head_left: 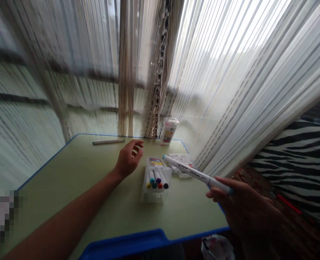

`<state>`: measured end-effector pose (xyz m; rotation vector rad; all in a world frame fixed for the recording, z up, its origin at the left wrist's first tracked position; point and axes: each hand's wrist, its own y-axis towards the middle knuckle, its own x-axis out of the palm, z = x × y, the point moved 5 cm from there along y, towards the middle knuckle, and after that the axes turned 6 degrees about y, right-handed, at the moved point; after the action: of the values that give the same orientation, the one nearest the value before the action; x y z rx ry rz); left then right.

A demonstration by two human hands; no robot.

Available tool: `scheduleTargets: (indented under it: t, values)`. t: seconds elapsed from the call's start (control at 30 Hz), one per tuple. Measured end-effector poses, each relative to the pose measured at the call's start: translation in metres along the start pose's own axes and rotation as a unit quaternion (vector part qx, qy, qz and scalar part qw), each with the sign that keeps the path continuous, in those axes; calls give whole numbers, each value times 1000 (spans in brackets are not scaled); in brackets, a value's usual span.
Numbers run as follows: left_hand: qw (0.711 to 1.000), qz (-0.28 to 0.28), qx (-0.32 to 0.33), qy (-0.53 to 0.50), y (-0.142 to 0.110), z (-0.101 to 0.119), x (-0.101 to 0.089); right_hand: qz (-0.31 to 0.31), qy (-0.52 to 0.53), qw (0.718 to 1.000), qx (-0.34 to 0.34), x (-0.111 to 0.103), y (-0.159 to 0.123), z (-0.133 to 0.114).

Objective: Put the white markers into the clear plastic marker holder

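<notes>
My right hand (238, 202) grips a white marker (195, 172) with teal ends near one end; its far tip points left over the table. Resting on the table, my left hand (129, 156) has curled fingers with a gap between them and nothing held. Just right of it lies a clear plastic case (156, 180) with several markers inside, their yellow, teal, purple, red and black ends facing me. Farther off, another marker (108, 142) lies flat near the back edge.
A second clear case (169, 131) stands upright at the back of the pale green table (108, 209) with blue edges. A flat plastic case (182, 164) lies behind the held marker. String curtains (94, 72) hang beyond. Zebra-striped cloth (298, 155) is at right, a plastic bag (217, 247) below.
</notes>
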<state>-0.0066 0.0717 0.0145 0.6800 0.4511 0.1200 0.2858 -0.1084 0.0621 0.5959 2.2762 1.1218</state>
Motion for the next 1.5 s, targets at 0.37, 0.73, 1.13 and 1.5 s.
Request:
scheduleTargets:
  t: [0.37,0.73,1.13,1.5]
  values:
    - [933,-130,-28,-335,13,44,-6,-5,187,978,92,58,31,14]
    - [927,-76,-111,-351,18,17,-5,-44,288,949,121,109,50,36]
    - [918,-81,-150,-357,15,11,2,-81,256,960,83,103,36,43]
    - [913,-90,-169,-361,12,7,8,-90,250,962,68,99,36,37]
